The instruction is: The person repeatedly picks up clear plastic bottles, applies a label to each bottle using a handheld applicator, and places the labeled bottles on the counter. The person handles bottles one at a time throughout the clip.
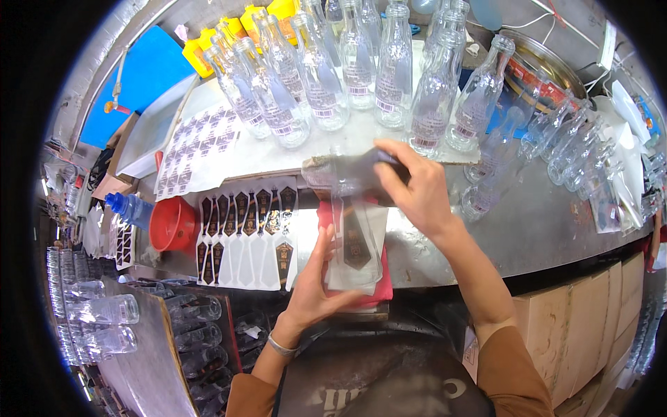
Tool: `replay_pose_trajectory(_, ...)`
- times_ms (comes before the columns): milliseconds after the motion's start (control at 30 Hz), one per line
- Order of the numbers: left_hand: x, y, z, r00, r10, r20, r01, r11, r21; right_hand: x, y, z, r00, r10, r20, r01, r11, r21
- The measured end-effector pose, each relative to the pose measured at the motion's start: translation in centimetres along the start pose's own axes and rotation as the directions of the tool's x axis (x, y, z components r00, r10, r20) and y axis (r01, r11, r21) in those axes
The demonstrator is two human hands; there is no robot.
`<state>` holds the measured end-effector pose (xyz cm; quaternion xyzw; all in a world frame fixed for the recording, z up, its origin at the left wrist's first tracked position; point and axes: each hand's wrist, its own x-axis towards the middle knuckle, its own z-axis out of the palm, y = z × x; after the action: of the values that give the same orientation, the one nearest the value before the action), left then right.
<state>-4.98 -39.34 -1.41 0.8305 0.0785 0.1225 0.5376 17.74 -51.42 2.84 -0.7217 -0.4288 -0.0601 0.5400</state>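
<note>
from afar, i have the clear bottle (pixel 358 243) lying near-to-far over the red pad (pixel 383 286), the left hand (pixel 314 281) half-curled along its left side, whether clasping i cannot tell, and the right hand (pixel 418 191), nearer its far end, clenched round a blurred dark tool (pixel 365 172).

a: what does the left hand (pixel 313 281) touch?
b: a clear glass bottle (pixel 342 257) with a black, pointed label (pixel 357 243), over a pinkish-red pad (pixel 383 281).
a: and the right hand (pixel 417 184)?
b: grips a motion-blurred, dark grey tool (pixel 365 174).
</note>
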Motion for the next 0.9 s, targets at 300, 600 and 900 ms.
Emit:
replay_pose_trajectory(300, 10.1, 2.9, -1.3, 0.864, -0.479, -0.153, 0.477, 0.877, -0.05, -2.3, 2.1, -0.4, 0.929, 0.371, -0.019, -0.307, 0.796, 0.521)
replay_pose_trajectory(600, 10.5, -0.6, 0.2, 0.885, -0.425, -0.189, 0.384, 0.897, -0.221, -3.7, 2.0, 1.4, 0.801, 0.444, 0.401, -0.574, 0.758, 0.308)
replay_pose_trajectory(900, 9.6, -0.1, 2.0, 0.931, -0.326, -0.167, 0.212, 0.852, -0.478, -1.5, 1.2, 2.9, 0.741, 0.445, 0.502, -0.537, 0.842, 0.046)
